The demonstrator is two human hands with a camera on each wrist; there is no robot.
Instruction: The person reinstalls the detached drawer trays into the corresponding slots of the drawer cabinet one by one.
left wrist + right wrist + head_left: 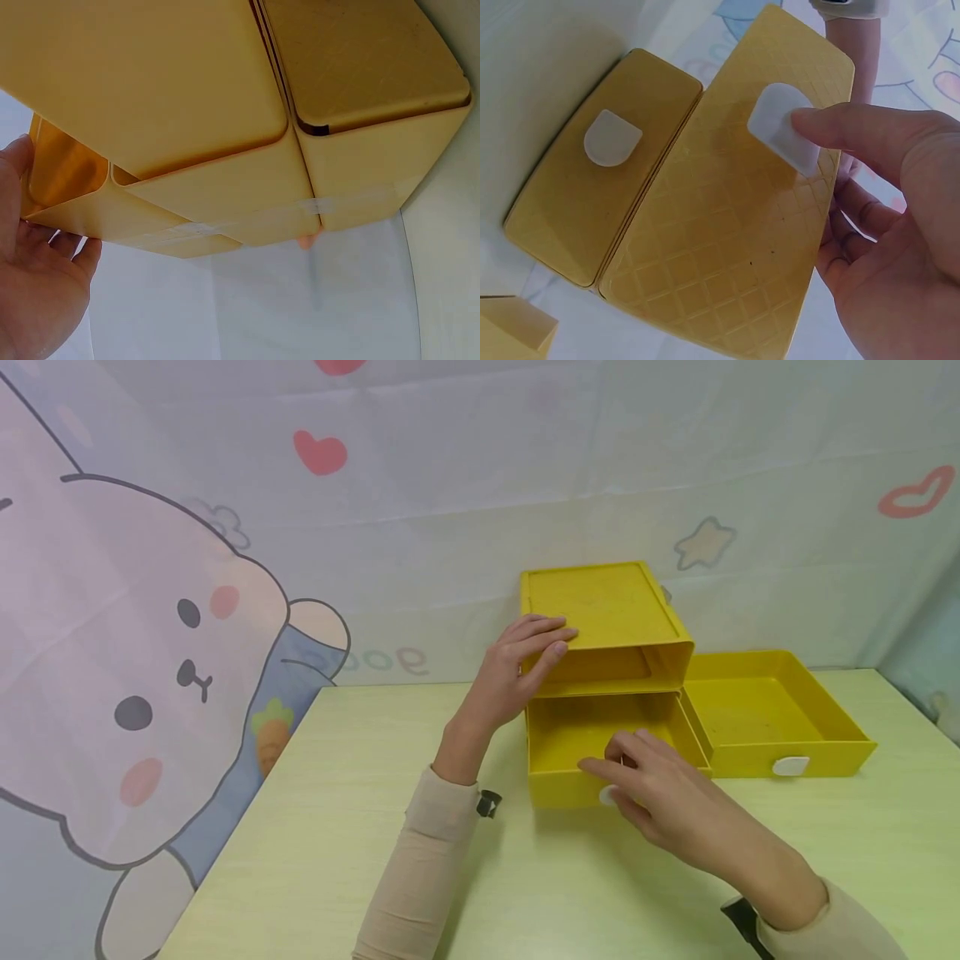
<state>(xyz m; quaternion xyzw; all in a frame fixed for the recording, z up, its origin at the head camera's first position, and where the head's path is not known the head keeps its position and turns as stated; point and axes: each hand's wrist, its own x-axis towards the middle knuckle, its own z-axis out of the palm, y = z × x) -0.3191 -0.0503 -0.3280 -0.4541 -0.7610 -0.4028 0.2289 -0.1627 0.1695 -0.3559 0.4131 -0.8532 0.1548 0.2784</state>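
A yellow drawer cabinet [607, 602] stands at the back of the table, its top slot bare inside. My left hand [506, 672] grips the cabinet's upper left front edge, fingers on the top panel and thumb at the slot's lip. Below the slot, a yellow drawer [566, 789] sticks out toward me, nothing inside. Its front is pinched by my right hand [675, 802], with the thumb on the white handle [780, 120] and fingers behind the rim. Under it, a pushed-in drawer [562, 202] with its own white handle shows in the right wrist view.
Right beside the cabinet lies a loose yellow drawer [795, 760] with a white handle. A printed cloth [465, 510] hangs behind the pale table [360, 827]. Clear tape [315, 206] runs along the cabinet's side.
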